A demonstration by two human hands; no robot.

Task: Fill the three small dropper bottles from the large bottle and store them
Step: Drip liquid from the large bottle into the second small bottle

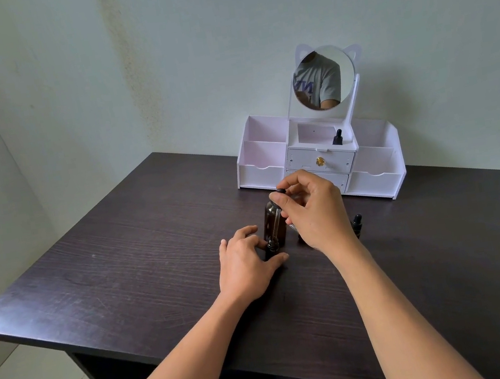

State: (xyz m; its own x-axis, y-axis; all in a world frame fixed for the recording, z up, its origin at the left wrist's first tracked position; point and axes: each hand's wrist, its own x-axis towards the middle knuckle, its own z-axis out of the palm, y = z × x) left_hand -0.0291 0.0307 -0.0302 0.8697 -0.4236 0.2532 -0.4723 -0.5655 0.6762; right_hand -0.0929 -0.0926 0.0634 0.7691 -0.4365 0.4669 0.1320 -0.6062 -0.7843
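Observation:
A large dark amber bottle [270,220] stands at the middle of the dark table. In front of it stands a small uncapped dropper bottle [271,246], and my left hand [246,262] holds it by the base. My right hand [313,209] pinches a dropper [278,214] by its black bulb, the glass tube slanting down to the small bottle's mouth. A second small dropper bottle [357,225], capped, stands to the right, just past my right wrist. A third one [337,138] stands in the top middle compartment of the white organizer [374,183].
The organizer stands at the table's far edge against the wall, with open side bins, two drawers and a round cat-ear mirror [324,79]. The dark wooden table [154,252] ends at a near-left edge, with tiled floor below.

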